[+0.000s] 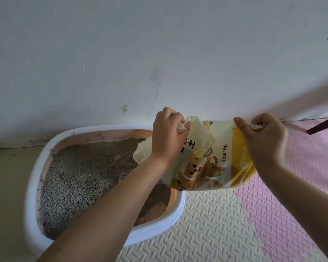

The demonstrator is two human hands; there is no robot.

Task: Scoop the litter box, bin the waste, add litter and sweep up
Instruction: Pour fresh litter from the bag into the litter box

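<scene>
Left hand [169,137] and right hand [261,137] are each pinching a top corner of the litter bag [212,163]; forearm is hiding part of the litter box [32,186].

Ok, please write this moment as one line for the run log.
step: add litter | left hand: grips litter bag top corner | right hand: grips other corner | bag: partly over litter box | litter flow: none seen
</scene>
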